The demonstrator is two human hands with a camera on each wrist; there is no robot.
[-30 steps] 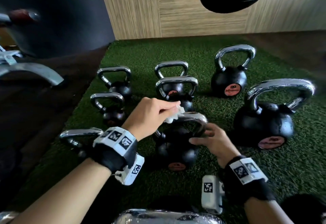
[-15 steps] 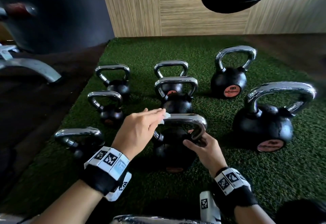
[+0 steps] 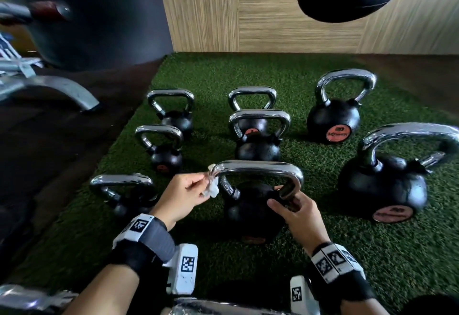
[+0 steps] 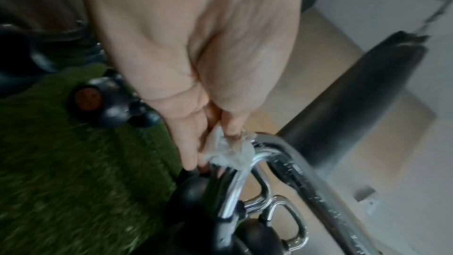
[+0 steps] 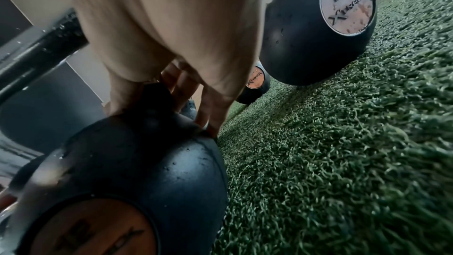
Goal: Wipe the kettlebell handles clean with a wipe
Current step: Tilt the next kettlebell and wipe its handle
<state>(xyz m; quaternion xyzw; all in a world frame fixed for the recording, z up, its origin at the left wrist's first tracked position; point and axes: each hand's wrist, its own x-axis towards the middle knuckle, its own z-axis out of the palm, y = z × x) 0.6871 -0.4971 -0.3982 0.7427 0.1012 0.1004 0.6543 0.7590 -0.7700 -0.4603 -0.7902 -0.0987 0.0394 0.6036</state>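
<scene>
Head view: left hand [image 3: 182,196] pinches wipe [image 3: 211,185] against handle [image 3: 258,168] left bend; right hand [image 3: 296,211] grasps right leg; neighbouring kettlebell [image 3: 382,183] well apart.

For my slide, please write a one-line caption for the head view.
Left hand presses a white wipe on the chrome handle while the right hand steadies the kettlebell.

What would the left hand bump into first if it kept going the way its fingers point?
Probably the shiny handle of the nearest kettlebell. The left hand pinches a wipe right against the handle's left bend, so almost no gap remains.
</scene>
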